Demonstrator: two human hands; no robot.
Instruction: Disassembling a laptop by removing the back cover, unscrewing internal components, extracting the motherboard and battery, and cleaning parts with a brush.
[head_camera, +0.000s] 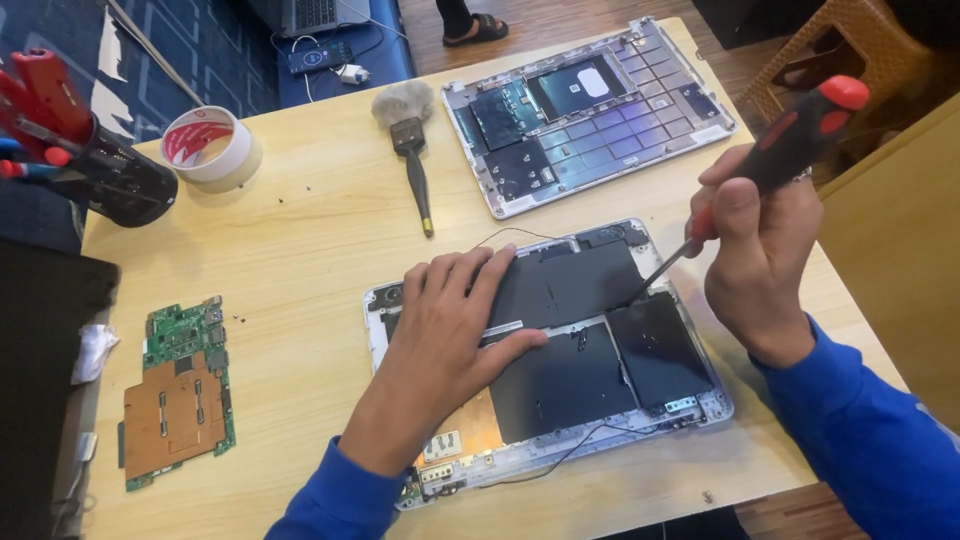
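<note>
Your left hand (440, 340) lies flat on the open laptop (550, 350), which sits on the wooden table (300, 230) right in front of you; keep it pressing down so the laptop cannot slide while you work. Your right hand (760, 250) is wrapped tight around the screwdriver (770, 165), the one with the red and black handle; its thin metal tip touches the laptop between the dark sheets inside. Keep the tip straight in its spot and push gently, I think, because a slip could scratch the dark sheets or catch the thin black wire (520, 235) near the top edge.

Your left fingers are spread wide, with the thumb reaching out to the right across the dark sheet; the wrist comes up from the bottom in a blue sleeve. Your right fist is held up off the table, with the handle leaning up and away to the right; the thumb sits on top of the handle.

A green circuit board (180, 395) lies well apart on the left; a brush (410, 140), a roll of tape (212, 145) and a second laptop shell (590, 110) lie farther up the table.
</note>
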